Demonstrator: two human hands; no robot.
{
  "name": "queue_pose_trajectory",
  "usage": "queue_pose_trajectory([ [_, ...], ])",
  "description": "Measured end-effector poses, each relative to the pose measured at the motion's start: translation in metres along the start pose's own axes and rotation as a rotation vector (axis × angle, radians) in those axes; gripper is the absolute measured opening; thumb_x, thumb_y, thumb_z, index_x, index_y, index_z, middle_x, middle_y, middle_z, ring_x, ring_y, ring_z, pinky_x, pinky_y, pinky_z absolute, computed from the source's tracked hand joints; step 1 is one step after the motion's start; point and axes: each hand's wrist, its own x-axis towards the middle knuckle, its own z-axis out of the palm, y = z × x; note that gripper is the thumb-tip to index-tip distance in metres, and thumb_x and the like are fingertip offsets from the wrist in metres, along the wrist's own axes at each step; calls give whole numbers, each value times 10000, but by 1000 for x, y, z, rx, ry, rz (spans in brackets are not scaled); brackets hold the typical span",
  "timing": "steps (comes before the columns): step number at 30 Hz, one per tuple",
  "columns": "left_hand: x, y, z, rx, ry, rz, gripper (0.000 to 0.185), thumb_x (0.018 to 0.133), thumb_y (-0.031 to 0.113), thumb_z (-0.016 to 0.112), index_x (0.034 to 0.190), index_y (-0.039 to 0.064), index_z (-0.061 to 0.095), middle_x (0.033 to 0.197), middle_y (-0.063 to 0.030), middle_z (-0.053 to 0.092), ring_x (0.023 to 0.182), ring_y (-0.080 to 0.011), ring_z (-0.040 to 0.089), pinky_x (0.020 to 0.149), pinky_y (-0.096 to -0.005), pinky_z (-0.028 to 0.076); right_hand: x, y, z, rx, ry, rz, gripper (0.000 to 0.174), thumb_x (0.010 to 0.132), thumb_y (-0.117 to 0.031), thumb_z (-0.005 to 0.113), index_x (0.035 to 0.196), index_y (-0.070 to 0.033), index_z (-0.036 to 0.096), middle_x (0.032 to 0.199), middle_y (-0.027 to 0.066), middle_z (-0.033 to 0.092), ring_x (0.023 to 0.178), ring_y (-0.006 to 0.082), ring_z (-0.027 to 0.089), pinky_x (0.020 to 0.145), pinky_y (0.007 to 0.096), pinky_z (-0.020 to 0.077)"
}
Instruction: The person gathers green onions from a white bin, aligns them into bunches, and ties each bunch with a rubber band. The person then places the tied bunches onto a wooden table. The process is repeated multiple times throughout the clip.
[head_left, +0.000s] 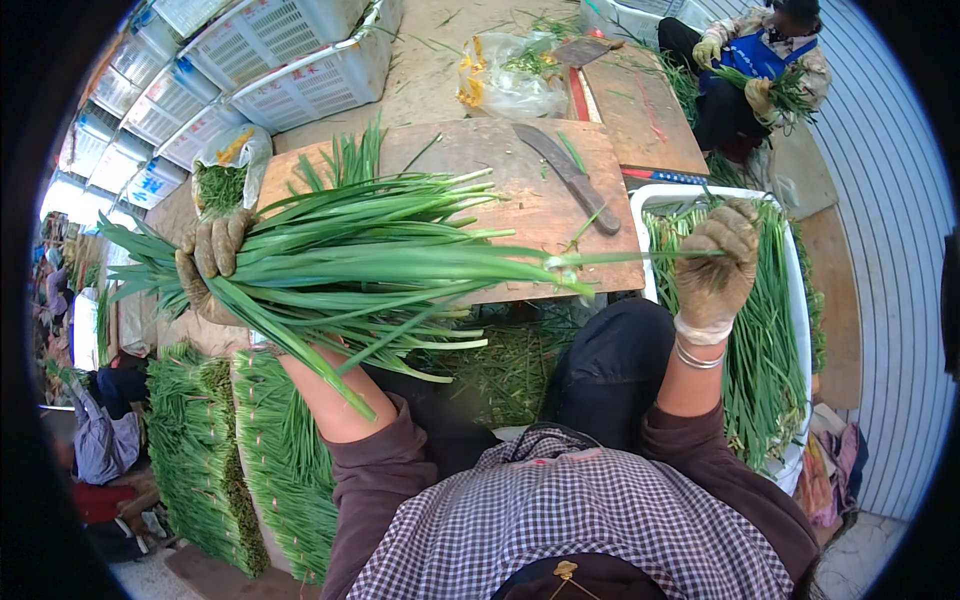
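A large loose bunch of long green garlic chives (360, 251) lies across my gloved left hand (217, 262), which grips it near the leafy ends, with the pale stem ends pointing right. My gloved right hand (716, 259) is closed on a thin green strand that stretches left to the stem ends of a few chives. Below the bunch stands a worn wooden board (495, 157). On the board rests a broad knife (566, 176) with a dark blade and wooden handle. A white crate (801, 300) full of loose chives (761, 337) stands under and beside my right hand.
Tied chive bundles (195, 450) are stacked at my lower left. Stacked white plastic crates (307, 82) stand at the upper left, near a bag of greens (225, 180). Beyond the board are a plastic bag (510, 75) and a cleaver (581, 52). A co-worker (765, 60) sits upper right.
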Motion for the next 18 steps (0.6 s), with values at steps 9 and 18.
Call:
queue_pose_trajectory([
  [9,-3,17,-26,-4,206,3,198,881,127,531,699,110,456,631,22,437,607,-112,414,711,-274,365,-14,-16,10,-1721,214,680,276,810,-178,704,1045,-44,650,903,50,649,802,123,600,731,275,491],
  [18,-11,-11,-27,268,450,74,155,888,184,553,791,66,531,683,-31,518,589,-161,471,621,-287,419,-38,110,-20,-1898,-297,757,620,777,-465,720,1197,-29,585,1011,177,661,925,258,636,863,338,481],
])
